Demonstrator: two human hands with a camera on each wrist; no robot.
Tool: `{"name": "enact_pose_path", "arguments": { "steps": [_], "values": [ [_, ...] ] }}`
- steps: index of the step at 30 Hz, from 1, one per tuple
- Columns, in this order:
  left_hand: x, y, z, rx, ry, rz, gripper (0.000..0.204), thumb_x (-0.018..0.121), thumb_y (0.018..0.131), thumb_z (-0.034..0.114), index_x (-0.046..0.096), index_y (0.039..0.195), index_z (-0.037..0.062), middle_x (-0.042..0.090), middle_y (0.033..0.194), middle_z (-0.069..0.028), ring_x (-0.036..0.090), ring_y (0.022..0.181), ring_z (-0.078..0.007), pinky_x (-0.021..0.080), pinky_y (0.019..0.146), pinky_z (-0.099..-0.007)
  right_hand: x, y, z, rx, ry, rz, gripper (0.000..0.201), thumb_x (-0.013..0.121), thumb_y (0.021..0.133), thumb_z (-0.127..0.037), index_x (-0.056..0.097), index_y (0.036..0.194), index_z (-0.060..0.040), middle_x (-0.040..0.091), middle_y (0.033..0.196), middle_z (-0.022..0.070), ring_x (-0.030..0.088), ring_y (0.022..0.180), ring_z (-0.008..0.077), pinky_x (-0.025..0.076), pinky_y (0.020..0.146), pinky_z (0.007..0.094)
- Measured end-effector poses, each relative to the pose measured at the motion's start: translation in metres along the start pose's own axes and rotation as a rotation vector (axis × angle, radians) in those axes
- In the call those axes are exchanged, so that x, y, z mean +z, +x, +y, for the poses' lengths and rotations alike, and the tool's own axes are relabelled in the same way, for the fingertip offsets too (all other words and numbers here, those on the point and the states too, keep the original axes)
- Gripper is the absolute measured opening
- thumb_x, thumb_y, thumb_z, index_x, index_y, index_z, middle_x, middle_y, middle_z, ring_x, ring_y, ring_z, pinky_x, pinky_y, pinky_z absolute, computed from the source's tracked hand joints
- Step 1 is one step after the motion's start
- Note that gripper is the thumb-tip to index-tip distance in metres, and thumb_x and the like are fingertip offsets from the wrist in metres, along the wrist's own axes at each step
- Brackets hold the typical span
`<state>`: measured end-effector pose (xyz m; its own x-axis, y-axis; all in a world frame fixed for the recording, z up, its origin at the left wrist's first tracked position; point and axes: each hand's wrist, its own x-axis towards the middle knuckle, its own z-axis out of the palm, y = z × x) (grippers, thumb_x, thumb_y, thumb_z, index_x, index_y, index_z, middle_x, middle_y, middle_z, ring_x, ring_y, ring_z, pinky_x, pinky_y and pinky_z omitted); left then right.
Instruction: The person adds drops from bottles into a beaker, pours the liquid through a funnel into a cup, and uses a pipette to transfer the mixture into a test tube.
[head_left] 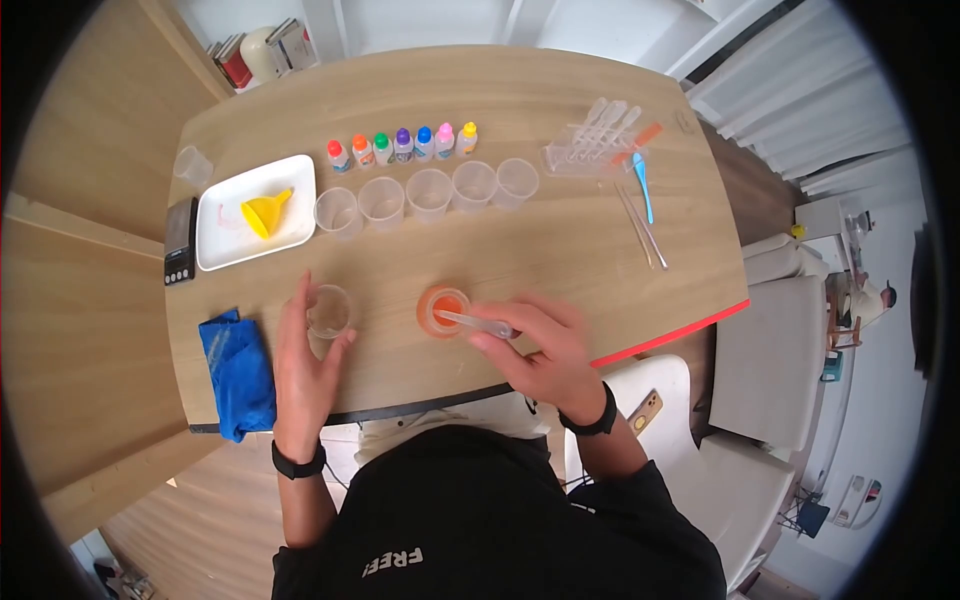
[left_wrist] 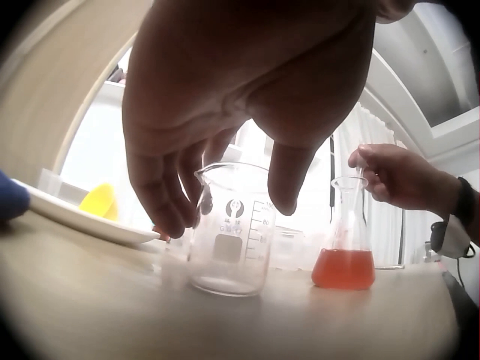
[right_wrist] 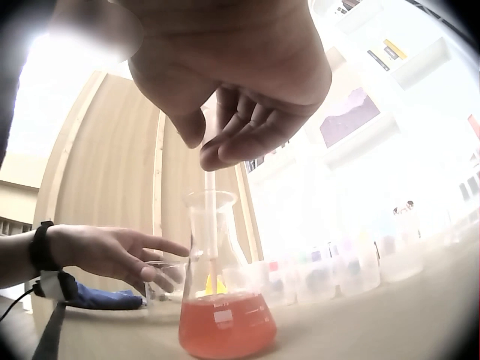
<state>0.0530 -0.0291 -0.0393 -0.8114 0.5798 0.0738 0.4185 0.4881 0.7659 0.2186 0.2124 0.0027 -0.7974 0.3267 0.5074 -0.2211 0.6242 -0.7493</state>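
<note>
An Erlenmeyer flask [right_wrist: 229, 322] of orange-red liquid stands on the table before me. My right hand [head_left: 545, 350] pinches a clear plastic dropper [head_left: 478, 323] above the flask's mouth. In the right wrist view the dropper's stem reaches down through the neck to the liquid. To the left of the flask a glass beaker [left_wrist: 232, 240] with printed markings stands upright and looks empty. My left hand [head_left: 308, 365] is spread beside that beaker, thumb and fingers on either side of its rim, the fingers mostly straight.
Several clear cups [head_left: 429, 192] stand in a row, with small colour bottles [head_left: 403, 148] behind. Further left are a white tray [head_left: 215, 245] holding a yellow funnel [head_left: 265, 215], a black scale [head_left: 180, 240] and a blue cloth [head_left: 240, 375]. A dropper rack [head_left: 580, 160] is back right.
</note>
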Motion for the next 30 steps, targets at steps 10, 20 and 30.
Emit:
{"name": "enact_pose_path", "arguments": {
  "steps": [10, 20, 30],
  "values": [
    [-0.003, -0.007, 0.023, 0.08, 0.104, 0.073, 0.094, 0.089, 0.082, 0.002, 0.045, 0.164, 0.0061, 0.05, 0.162, -0.0209, 0.05, 0.148, -0.0414, 0.043, 0.122, -0.0478, -0.005, 0.0, -0.004, -0.061, -0.045, 0.047, 0.024, 0.09, 0.085, -0.005, 0.079, 0.107, -0.0045, 0.072, 0.079, 0.0075, 0.068, 0.061, 0.016, 0.05, 0.054, 0.0279],
    [-0.007, -0.024, 0.06, 0.283, -0.007, -0.035, 0.097, 0.095, 0.077, 0.007, 0.048, 0.161, 0.0026, 0.051, 0.161, -0.0219, 0.051, 0.147, -0.0416, 0.044, 0.121, -0.0483, -0.003, -0.003, 0.001, -0.017, -0.047, 0.025, 0.024, 0.09, 0.087, -0.006, 0.079, 0.108, -0.0039, 0.073, 0.081, 0.0083, 0.071, 0.063, 0.016, 0.052, 0.055, 0.0282],
    [0.03, -0.002, 0.073, 0.264, -0.067, -0.224, 0.107, 0.096, 0.077, 0.01, 0.038, 0.167, 0.0038, 0.051, 0.159, -0.0258, 0.052, 0.144, -0.0457, 0.047, 0.118, -0.0495, -0.002, 0.001, -0.002, 0.009, -0.03, 0.002, 0.022, 0.09, 0.088, -0.008, 0.08, 0.107, -0.0046, 0.075, 0.082, 0.0085, 0.07, 0.064, 0.0165, 0.053, 0.056, 0.0288]
  ]
}}
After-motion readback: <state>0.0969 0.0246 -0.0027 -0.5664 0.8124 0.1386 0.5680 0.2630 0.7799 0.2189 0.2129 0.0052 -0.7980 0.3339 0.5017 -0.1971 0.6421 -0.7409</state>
